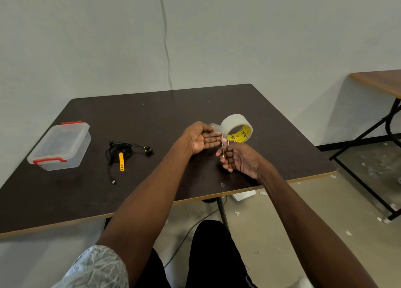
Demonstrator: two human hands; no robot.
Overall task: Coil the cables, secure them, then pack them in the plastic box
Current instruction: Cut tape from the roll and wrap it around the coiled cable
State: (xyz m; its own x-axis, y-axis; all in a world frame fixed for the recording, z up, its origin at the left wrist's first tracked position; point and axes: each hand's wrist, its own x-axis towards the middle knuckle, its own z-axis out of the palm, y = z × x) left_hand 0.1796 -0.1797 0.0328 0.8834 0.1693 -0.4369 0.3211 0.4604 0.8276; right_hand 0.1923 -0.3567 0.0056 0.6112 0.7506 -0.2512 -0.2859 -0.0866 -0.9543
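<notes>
A tangled black cable [119, 151] lies on the dark table [152, 118], with a yellow strap [121, 161] resting on it and a plug end [113, 181] trailing toward me. The clear plastic box [61, 145] with red latches stands closed at the table's left side. My left hand [201, 138] is raised, palm toward me, fingers straight, and its thumb side pinches the pulled-out end of a clear tape roll [236, 125]. Just below the roll, my right hand [236, 160] grips a small metal cutting tool [224, 147], whose tip sits by the tape strip.
The table's right and front edges [303, 180] are close to my hands. A second wooden table [382, 83] with black legs stands at the far right. A thin cord [166, 44] runs down the wall behind. Scraps litter the floor [368, 170].
</notes>
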